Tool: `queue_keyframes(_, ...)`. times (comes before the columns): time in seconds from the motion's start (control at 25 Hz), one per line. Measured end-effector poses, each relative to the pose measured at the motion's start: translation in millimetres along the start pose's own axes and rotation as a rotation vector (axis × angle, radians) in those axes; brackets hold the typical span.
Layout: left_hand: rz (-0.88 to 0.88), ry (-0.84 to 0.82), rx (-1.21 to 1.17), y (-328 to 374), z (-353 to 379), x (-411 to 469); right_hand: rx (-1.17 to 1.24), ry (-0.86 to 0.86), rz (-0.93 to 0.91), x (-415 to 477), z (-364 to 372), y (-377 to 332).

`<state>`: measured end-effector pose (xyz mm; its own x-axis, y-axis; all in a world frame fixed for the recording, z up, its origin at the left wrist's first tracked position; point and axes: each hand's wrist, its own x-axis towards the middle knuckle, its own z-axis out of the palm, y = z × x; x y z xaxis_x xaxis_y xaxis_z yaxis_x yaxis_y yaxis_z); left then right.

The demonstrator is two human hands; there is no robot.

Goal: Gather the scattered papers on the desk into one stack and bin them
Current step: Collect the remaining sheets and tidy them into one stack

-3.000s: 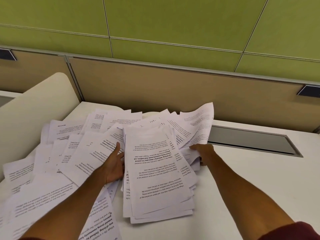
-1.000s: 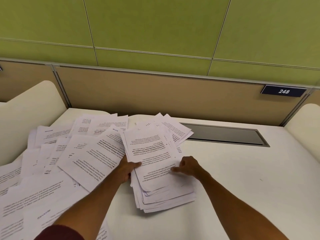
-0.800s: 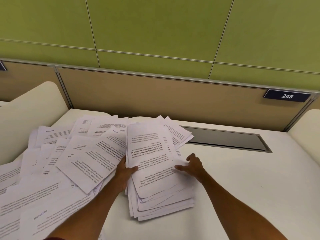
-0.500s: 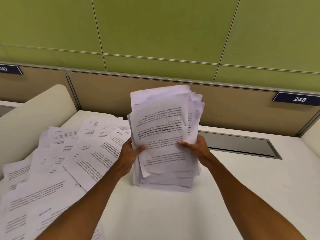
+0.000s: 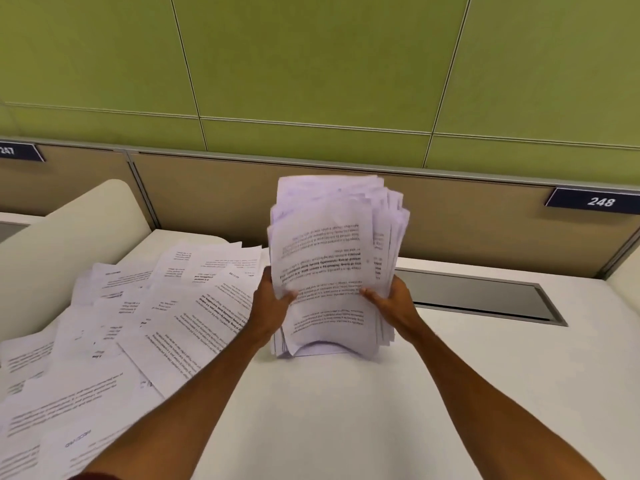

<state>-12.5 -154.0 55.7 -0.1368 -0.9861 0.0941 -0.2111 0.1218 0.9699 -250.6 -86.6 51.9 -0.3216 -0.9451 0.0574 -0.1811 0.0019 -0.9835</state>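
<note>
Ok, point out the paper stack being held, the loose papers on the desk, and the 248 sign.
paper stack (image 5: pixel 325 258), head view, front sheet's printed middle.
loose papers (image 5: pixel 173 317), head view, a sheet flat on the desk.
248 sign (image 5: pixel 601 201), head view, on its digits.

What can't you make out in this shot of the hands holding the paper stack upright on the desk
- Bin: none shows in the head view; it lies outside the frame.
- Stack: the back sheets hide behind the front page; its print is blurred.
- Left hand and right hand: the fingers behind the stack are hidden.
- Loose papers: the left and bottom edges cut them off, so their count is unknown.
- Left number plate: the left edge clips it.
</note>
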Motion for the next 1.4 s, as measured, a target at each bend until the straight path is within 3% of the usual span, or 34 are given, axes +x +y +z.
queue_keyframes(0.2,-0.226,-0.074,0.084,-2.4,-1.1,47.3,-0.013,-0.104,0.123,30.4,2.5,-2.0)
queue_keyframes(0.28,-0.273,-0.107,0.167,-15.5,-0.1,54.3,0.015,-0.135,0.262,36.6,14.0,9.5)
queue_keyframes(0.32,-0.293,-0.107,0.201,-24.4,0.5,55.8,-0.047,-0.116,0.354,39.6,20.7,16.4)
queue_keyframes(0.44,-0.406,-0.119,0.297,-54.9,2.8,51.4,-0.567,-0.068,0.592,45.5,36.8,34.3)
queue_keyframes(0.48,-0.419,-0.122,0.351,-64.5,4.8,47.5,-0.608,-0.018,0.625,45.8,43.4,36.7)
queue_keyframes(0.72,-0.251,-0.109,0.685,-83.0,17.3,34.2,-0.079,0.183,0.699,57.5,45.3,44.3)
queue_keyframes(0.88,-0.22,-0.11,0.668,-83.8,10.7,25.6,0.248,-0.017,0.666,47.6,33.8,52.2)
queue_keyframes(1.04,-0.198,-0.114,0.538,-86.8,-0.8,14.4,-0.05,0.005,0.571,45.1,47.7,53.9)
queue_keyframes(1.12,-0.211,-0.102,0.475,-91.8,-8.8,9.3,0.035,0.029,0.546,40.8,43.3,53.4)
queue_keyframes(1.2,-0.188,-0.089,0.594,-100.2,-18.7,2.9,0.171,0.025,0.584,31.7,23.3,49.0)
queue_keyframes(1.4,-0.147,-0.002,0.749,-107.4,-33.8,-0.8,0.179,-0.076,0.646,11.9,-49.1,40.9)
